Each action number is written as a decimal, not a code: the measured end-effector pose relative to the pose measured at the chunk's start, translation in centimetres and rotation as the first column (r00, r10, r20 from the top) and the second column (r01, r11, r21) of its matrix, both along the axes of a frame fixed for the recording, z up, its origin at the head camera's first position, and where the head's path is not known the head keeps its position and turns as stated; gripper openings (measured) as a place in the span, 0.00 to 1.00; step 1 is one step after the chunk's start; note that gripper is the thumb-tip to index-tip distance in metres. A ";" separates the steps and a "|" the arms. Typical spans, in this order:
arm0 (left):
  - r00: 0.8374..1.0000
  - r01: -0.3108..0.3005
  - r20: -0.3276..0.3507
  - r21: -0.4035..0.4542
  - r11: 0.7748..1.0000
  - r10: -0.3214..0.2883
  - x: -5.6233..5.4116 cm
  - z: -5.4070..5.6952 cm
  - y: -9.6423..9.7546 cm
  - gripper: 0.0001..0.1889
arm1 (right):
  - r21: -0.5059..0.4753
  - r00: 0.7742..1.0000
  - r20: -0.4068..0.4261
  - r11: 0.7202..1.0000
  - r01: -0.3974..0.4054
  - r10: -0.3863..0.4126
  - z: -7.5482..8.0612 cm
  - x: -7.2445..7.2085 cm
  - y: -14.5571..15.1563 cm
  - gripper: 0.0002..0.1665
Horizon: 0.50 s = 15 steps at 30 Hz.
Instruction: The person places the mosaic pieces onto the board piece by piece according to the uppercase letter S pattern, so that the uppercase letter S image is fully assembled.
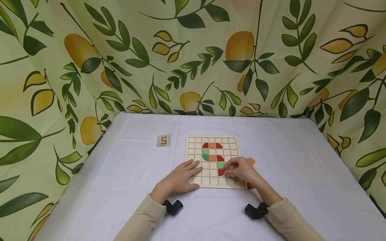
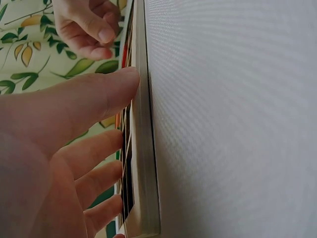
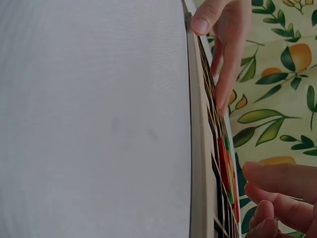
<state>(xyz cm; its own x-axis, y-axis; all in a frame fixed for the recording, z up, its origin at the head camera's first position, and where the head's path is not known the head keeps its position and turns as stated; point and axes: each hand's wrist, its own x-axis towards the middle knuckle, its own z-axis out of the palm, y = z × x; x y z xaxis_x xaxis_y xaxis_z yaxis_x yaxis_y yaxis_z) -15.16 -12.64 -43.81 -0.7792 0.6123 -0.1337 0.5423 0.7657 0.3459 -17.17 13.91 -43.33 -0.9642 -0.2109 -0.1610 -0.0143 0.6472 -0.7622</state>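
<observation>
A wooden grid board (image 1: 211, 186) lies on the white-covered table, its colored tiles forming an S-like path. My left hand (image 1: 182, 176) rests on the board's left side with fingers spread and the thumb at the near edge. Over the right half is my right hand (image 1: 240, 167), its fingers loosely bent beside a red quarter-round tile (image 1: 221, 172) and a green square tile (image 1: 220, 165). In the right wrist view its fingers (image 3: 282, 179) are raised off the board, and nothing shows between them. Other red, orange and green tiles sit in cells farther up.
A small pattern card (image 1: 163, 140) with a similar S figure lies left of the board. An orange tile (image 1: 252, 161) and a red tile (image 1: 250, 185) peek out past the board's right side, partly hidden by the right hand and arm. A leaf-and-fruit curtain (image 1: 193, 67) hangs behind.
</observation>
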 end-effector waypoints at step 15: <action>1.000 0.005 -0.005 0.003 1.000 -0.005 -0.1 -0.2 0.0 0.33 | -0.002 0.998 -0.015 0.998 0.060 -0.060 0.3 -0.1 2.6 0.09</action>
<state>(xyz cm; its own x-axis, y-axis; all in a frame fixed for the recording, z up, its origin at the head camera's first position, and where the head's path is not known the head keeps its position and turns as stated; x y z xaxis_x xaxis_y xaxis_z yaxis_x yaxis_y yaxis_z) -15.23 -12.65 -44.00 -0.7767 0.6167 -0.1278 0.5479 0.7617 0.3458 -17.25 16.53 -43.05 -0.9775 -0.1524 -0.1458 0.0132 0.6457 -0.7634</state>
